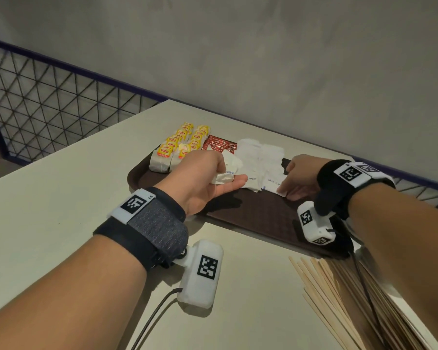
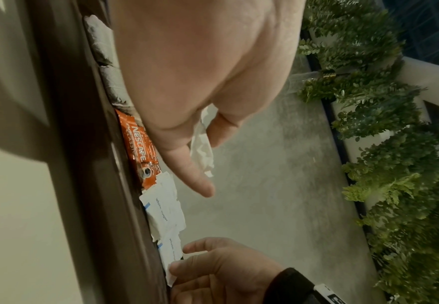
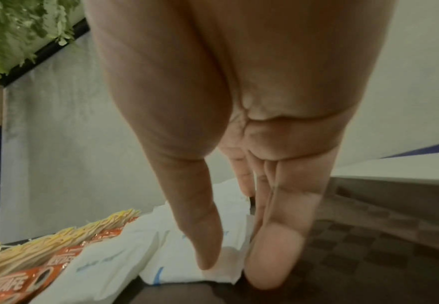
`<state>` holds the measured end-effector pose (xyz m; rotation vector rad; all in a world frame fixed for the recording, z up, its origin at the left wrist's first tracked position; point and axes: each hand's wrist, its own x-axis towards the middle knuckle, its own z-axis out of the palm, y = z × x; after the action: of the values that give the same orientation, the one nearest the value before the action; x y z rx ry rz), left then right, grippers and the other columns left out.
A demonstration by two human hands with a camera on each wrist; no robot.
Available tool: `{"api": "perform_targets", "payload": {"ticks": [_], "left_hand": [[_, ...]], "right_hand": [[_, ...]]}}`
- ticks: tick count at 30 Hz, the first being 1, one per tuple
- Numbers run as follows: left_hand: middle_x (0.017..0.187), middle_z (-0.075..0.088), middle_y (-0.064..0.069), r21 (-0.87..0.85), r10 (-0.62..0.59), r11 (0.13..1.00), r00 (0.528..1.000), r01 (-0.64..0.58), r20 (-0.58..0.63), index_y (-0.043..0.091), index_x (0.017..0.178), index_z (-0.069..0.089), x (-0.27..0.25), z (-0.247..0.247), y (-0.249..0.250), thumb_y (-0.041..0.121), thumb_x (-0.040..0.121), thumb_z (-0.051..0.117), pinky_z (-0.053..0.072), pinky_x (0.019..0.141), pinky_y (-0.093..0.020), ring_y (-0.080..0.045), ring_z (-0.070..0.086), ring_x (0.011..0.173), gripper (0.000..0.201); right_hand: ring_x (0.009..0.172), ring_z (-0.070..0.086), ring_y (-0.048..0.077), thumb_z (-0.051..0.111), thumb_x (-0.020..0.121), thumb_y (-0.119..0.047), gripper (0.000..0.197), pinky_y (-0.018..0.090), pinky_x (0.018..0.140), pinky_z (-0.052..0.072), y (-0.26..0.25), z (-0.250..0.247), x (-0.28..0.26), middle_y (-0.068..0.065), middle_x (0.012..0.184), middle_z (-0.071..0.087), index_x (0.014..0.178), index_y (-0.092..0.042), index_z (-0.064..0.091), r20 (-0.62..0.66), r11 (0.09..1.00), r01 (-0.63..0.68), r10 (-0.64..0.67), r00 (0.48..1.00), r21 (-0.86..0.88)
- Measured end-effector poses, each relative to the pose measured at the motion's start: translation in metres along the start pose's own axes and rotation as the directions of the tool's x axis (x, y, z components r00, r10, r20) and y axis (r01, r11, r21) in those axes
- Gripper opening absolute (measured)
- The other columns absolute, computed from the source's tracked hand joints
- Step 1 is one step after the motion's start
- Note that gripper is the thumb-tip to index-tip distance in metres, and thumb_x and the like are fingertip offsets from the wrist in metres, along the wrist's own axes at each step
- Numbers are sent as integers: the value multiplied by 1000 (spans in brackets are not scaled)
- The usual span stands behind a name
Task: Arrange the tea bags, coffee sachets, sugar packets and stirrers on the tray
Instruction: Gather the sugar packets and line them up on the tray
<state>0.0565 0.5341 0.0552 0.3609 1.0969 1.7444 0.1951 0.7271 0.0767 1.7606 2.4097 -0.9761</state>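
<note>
Left hand (image 1: pixel 202 178): grip clamped on a crumpled bunch of sugar packets (image 1: pixel 221 176), over the tray (image 1: pixel 258 221).
Right hand (image 1: pixel 301 178): grip apparently pinching the nearest laid packet's corner.
Risk: the bunch may spill onto the coffee sachets (image 1: pixel 219 145), mixing rows.
Stirrers (image 1: pixel 339 299): on the tabletop (image 1: pixel 61 160); the wrist cable (image 1: pixel 362 279) could drag them.

Brown tray (image 1: pixel 250 218): yellow-tagged tea bags (image 1: pixel 180 145) in two rows far left, red coffee sachets (image 1: pixel 219 144) just right of them. White sugar packets (image 1: pixel 261 157) overlap flat mid-tray, a few crumpled ones lifted above it. Wooden stirrers (image 1: pixel 339 294) lie fanned off the tray, near right.
</note>
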Motion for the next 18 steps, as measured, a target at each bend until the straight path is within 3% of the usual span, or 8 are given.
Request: {"api": "perform_targets", "payload": {"ticks": [3,7,10,12,15,18], "left_hand": [[138,51,-27,90,-22,996,999,18,45,4,107,48,2,-1,-2,-13,96,37,66,73,-43,-40,78,92,23],[131,64,-23,176,-12,984,997,-2,79,10,138,48,11,-7,-6,-12,99,46,66,76,-45,-37,78,96,45],[126,69,-20,202,-18,979,992,-8,127,9,137,52,13,-8,-7,-9,100,52,66,74,-41,-35,78,95,41],[125,70,-20,186,-13,982,989,-15,145,8,136,53,13,-9,-6,-9,99,56,65,69,-36,-35,78,95,41],[125,71,-19,184,-1,982,986,-31,169,9,136,54,11,-8,-6,-9,97,59,64,67,-34,-36,78,94,43],[124,72,-19,191,3,981,981,-41,194,11,135,54,6,-8,-6,-10,97,58,65,69,-36,-38,78,94,44]], "right_hand": [[91,75,40,79,79,8,28,50,87,61,-2,4,3,28,95,74,103,13,64,-34,1000,21,-21,999,-8],[91,75,41,82,81,-1,30,52,85,61,-3,3,1,26,93,73,100,12,63,-60,999,31,-33,998,-38],[78,71,35,78,88,-13,33,49,80,62,-10,-7,-10,24,94,70,108,6,61,-140,994,93,-100,985,-53],[74,65,30,74,92,-18,31,42,72,57,-19,-11,-23,20,93,65,114,-2,60,-160,979,179,-162,974,99],[68,62,22,73,93,-30,33,37,68,48,-34,-9,-47,11,90,64,117,-9,65,3,897,235,-255,967,375],[65,61,18,75,91,-25,21,33,66,46,-39,-2,-63,9,87,69,103,-9,70,116,887,311,-368,923,342]]}}
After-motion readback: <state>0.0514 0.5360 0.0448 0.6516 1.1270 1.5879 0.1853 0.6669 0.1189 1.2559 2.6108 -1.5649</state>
